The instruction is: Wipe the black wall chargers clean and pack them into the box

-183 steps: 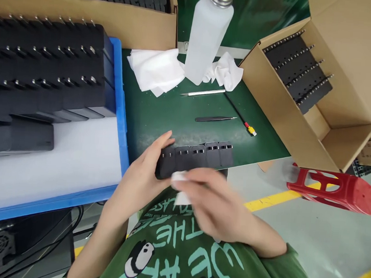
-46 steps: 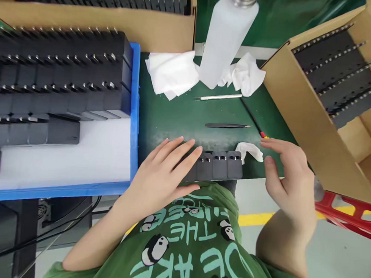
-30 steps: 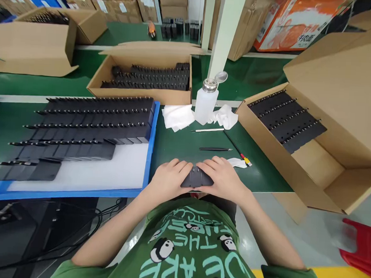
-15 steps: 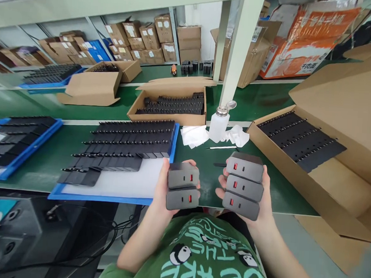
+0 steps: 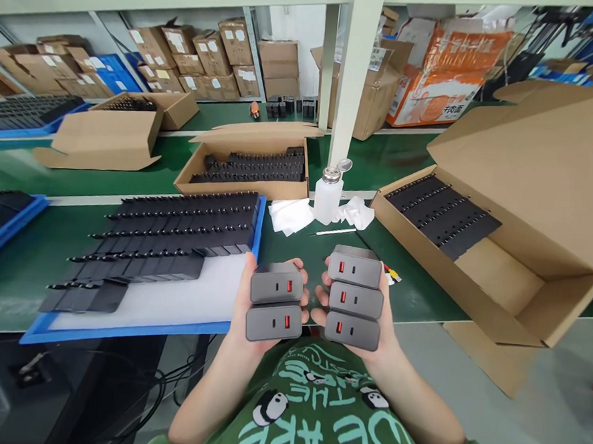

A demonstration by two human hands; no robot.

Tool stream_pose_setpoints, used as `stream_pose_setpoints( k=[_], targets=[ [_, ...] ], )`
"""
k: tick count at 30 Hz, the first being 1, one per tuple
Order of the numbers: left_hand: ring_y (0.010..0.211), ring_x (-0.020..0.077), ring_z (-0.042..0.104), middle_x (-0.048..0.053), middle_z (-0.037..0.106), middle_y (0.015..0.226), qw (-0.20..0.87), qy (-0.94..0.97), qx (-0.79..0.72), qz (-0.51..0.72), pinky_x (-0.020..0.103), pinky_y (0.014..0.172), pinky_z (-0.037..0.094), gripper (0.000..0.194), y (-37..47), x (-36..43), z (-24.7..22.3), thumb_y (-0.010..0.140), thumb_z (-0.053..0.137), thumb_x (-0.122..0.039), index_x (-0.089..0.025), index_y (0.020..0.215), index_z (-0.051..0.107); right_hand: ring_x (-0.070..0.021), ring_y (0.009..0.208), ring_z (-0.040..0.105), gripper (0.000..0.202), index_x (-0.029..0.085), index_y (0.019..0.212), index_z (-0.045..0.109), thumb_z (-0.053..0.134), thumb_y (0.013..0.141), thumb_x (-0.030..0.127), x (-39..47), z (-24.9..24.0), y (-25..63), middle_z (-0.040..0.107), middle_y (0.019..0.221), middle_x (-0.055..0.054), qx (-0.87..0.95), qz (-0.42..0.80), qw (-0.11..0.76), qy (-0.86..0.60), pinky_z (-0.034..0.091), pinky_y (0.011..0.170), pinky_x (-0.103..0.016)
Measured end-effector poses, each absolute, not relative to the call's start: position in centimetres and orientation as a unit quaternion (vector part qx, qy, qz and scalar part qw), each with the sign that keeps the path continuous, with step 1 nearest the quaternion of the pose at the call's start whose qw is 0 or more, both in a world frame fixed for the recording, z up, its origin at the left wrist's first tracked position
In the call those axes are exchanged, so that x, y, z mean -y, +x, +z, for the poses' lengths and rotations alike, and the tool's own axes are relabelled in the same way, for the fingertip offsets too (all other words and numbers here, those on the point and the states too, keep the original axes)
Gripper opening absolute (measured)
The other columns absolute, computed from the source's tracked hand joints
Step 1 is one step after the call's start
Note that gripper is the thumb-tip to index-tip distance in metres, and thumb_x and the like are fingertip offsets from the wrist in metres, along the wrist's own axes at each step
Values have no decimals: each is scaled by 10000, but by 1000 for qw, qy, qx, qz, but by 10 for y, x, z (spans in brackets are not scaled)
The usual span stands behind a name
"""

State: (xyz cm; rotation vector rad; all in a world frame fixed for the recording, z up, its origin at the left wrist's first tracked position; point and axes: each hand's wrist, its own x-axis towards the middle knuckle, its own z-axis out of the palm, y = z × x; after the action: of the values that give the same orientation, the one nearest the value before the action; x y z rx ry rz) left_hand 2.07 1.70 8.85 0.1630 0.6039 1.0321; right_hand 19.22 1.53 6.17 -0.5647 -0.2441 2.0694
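Observation:
Two dark grey blocks (image 5: pixel 275 304), one above the other, are gripped in my left hand (image 5: pixel 243 312). Each shows a red port and a small dark slot on its end face. My right hand (image 5: pixel 388 328) is wrapped round a stack of three similar blocks (image 5: pixel 355 298) with the same kind of ports. Both hands are side by side over the table's front edge, a narrow gap between them. Left of them, rows of black blocks (image 5: pixel 175 231) stand on a blue-edged tray (image 5: pixel 260 226) with a white base.
At the right is an open carton (image 5: pixel 453 292), partly filled with black blocks. Behind my hands are a pump bottle (image 5: pixel 327 197), white wipes (image 5: pixel 291 215) and a thin white stick (image 5: pixel 336 232). Another carton (image 5: pixel 243 190) of blocks lies farther back, beside a shelf post (image 5: pixel 354 71).
My hands have come closer together, each still holding its blocks. The view has turned to the right, and more of the right-hand carton shows.

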Motion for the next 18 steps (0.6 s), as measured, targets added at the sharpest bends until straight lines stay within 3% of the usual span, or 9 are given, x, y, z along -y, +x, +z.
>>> stream_pose_setpoints(
  k=[9, 14, 18],
  targets=[
    [584, 142, 555, 20, 587, 800, 802, 132, -347, 468, 257, 461, 453, 749, 22, -16, 84, 646, 627, -876, -191, 947, 602, -218, 693, 568, 709, 267, 1084, 601, 404, 781, 877, -19, 49, 200, 632, 883, -83, 237, 788, 488, -292, 484, 539, -339],
    [556, 128, 540, 19, 597, 781, 810, 63, -349, 466, 255, 453, 465, 691, 22, -19, 80, 629, 688, -821, -189, 906, 636, -217, 699, 562, 679, 263, 1079, 607, 399, 803, 847, -22, 49, 206, 641, 876, -75, 231, 781, 497, -298, 471, 551, -332],
    [557, 129, 560, 16, 636, 779, 808, 34, -367, 460, 246, 441, 496, 687, 23, -23, 77, 490, 843, -695, -184, 913, 664, -255, 857, 635, 736, 247, 1094, 590, 303, 835, 874, -22, 49, 229, 670, 966, -97, 238, 761, 500, -339, 536, 697, -399]
  ],
)
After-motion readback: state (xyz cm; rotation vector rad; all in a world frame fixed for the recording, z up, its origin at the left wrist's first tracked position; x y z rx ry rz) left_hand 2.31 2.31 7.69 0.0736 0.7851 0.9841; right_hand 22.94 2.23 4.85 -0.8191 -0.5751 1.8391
